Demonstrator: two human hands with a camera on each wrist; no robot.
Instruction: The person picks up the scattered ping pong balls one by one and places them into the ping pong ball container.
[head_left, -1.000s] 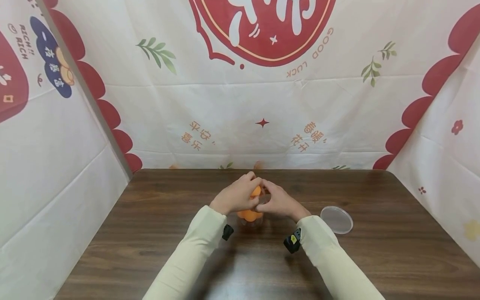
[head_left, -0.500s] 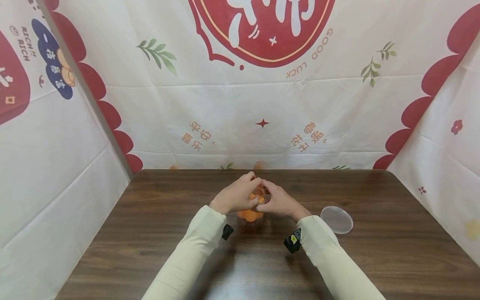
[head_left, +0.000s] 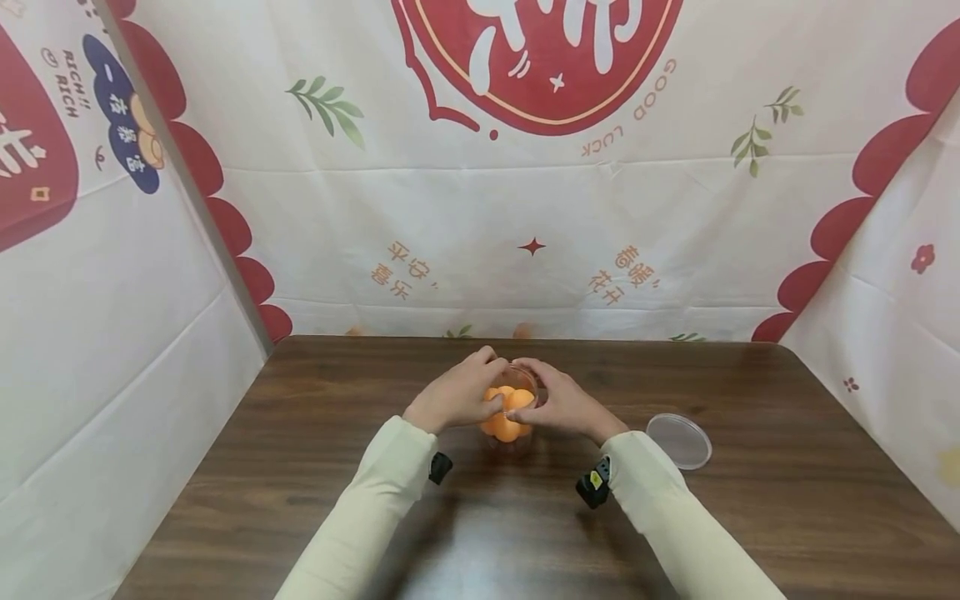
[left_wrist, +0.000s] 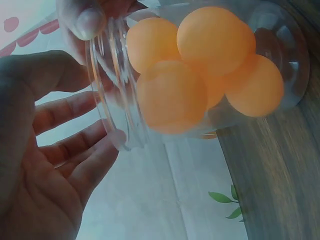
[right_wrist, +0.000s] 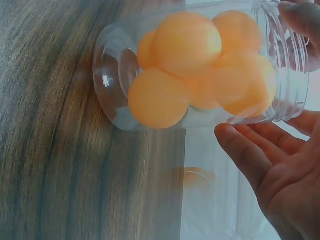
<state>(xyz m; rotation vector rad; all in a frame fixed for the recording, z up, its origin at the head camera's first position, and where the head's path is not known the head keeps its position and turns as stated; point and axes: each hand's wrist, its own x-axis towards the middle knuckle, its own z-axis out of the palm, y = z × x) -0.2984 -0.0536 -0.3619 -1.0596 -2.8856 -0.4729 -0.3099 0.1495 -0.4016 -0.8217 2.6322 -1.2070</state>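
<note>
A clear plastic jar (left_wrist: 295,55) with several orange balls, like table tennis balls (head_left: 504,427), inside stands upright on the table, its mouth uncovered. From the left, my left hand (head_left: 457,400) holds the jar's rim, thumb on the near side and fingers round the far side. My right hand (head_left: 567,405) holds the same rim from the right, its fingertips (right_wrist: 227,134) against the wall just below the threads. Parts of the rim are hidden behind the hands in the head view.
A round clear lid (head_left: 678,442) lies flat on the brown wooden table (head_left: 300,500), right of my right forearm. A printed white cloth (head_left: 480,208) hangs behind the table's far edge, with more cloth at both sides.
An orange ball seen high between the hands has dropped lower into the jar. Both hands have drawn slightly apart at the rim, showing more of the balls. The lid has stayed put.
</note>
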